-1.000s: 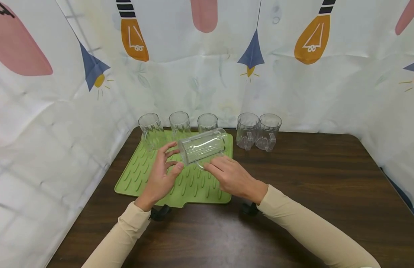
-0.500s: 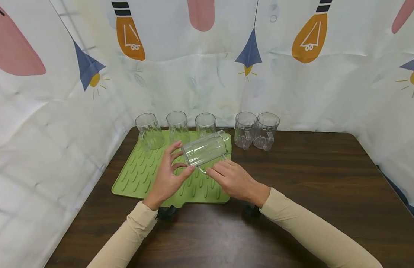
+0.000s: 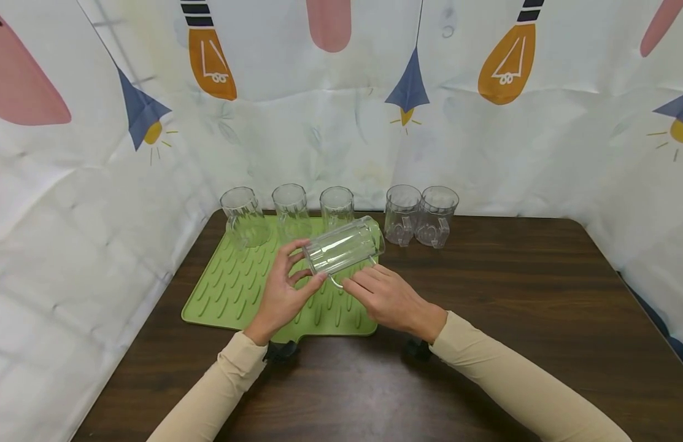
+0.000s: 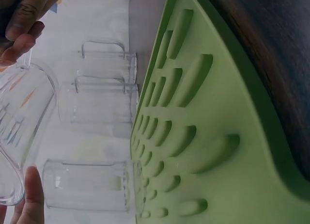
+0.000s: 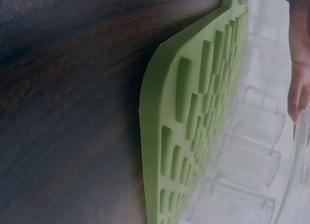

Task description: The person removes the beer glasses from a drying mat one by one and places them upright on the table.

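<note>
A clear glass mug (image 3: 343,245) is held tilted, nearly on its side, above the green ridged mat (image 3: 225,294). My right hand (image 3: 393,298) grips it by the handle, from below and to the right. Around the mug's left end, my left hand (image 3: 286,291) has its thumb at the lower edge and its forefinger at the upper edge. The left wrist view shows part of this mug (image 4: 24,112) at the left edge, close to the fingers (image 4: 34,190). In the right wrist view, only a strip of the mug (image 5: 293,185) shows.
Three clear mugs (image 3: 247,218) (image 3: 291,212) (image 3: 337,205) stand upright along the mat's back edge. Two more mugs (image 3: 403,215) (image 3: 437,218) stand side by side on the dark wooden table (image 3: 501,294), right of the mat. A patterned curtain (image 3: 319,135) hangs behind.
The left hand has moved right, and its thumb and forefinger have come onto the mug's left end. The mug has shifted slightly right, with the right hand still on its handle.
</note>
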### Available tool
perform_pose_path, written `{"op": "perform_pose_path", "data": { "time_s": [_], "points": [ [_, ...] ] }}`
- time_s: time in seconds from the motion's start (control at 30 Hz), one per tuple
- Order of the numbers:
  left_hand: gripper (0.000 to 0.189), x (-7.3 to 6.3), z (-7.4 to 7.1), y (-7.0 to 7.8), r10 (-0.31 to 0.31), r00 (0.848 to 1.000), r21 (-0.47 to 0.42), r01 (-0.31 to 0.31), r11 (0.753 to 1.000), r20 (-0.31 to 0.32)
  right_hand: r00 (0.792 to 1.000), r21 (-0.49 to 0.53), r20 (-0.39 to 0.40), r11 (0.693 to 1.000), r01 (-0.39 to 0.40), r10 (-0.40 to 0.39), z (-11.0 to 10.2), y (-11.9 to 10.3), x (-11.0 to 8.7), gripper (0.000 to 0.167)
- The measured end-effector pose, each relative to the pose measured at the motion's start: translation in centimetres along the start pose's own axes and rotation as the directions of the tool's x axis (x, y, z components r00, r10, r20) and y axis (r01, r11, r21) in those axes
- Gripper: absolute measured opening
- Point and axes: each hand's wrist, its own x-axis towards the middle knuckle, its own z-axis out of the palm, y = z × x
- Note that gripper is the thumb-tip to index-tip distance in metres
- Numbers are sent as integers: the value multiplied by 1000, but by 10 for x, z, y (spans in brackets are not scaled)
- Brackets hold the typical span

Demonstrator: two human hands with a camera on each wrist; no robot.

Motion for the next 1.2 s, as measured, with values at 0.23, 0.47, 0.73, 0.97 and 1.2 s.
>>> {"op": "perform_pose_path", "data": {
  "time_s": [0.23, 0.47, 0.73, 0.97, 1.2],
  "points": [
    [68, 1, 2, 2, -9, 1000, -16, 9, 1000, -8, 1000, 6, 5, 1000, 3, -3, -1, 0, -4, 38],
    [68, 2, 3, 4, -5, 1000, -33, 5, 999, -12, 999, 46, -31, 999, -21, 23, -11, 1, -6, 30],
    [69, 6, 5, 8, 9, 999, -67, -12, 998, -44, 953, 160, -251, 978, -134, 171, -23, 10, -6, 33],
    [69, 10, 6, 13, 20, 998, -74, -25, 997, -60, 855, 295, -367, 917, -267, 367, -29, 17, -12, 43],
    [69, 12, 8, 17, 25, 998, -79, -30, 996, -60, 745, 462, -312, 780, -423, 589, -29, 16, -24, 58]
  ]
}}
